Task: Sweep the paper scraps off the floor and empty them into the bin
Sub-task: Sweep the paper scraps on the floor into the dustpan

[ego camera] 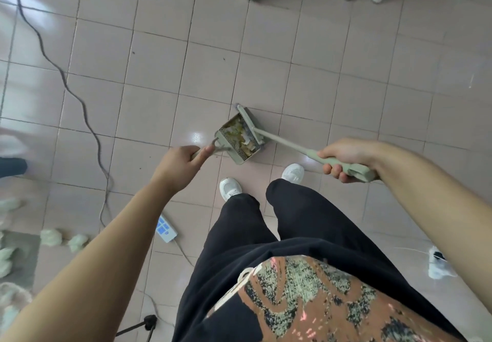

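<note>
Here, the left hand [181, 160] clamped the handle of the pan [239, 158], the right hand [343, 159] clamped the broom [282, 140] at the pan's mouth; a tilted lift risked spilling scraps [238, 131].

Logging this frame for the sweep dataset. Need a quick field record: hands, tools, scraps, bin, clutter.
left hand: grips the dustpan handle
right hand: grips the broom handle
dustpan: down at the tiled floor, just ahead of the person's shoes
broom head: at the dustpan's mouth, against the scraps
paper scraps: piled inside the dustpan
bin: not in view
clutter: power strip and cable on the floor to the left; pale crumpled wads near the left edge
</note>
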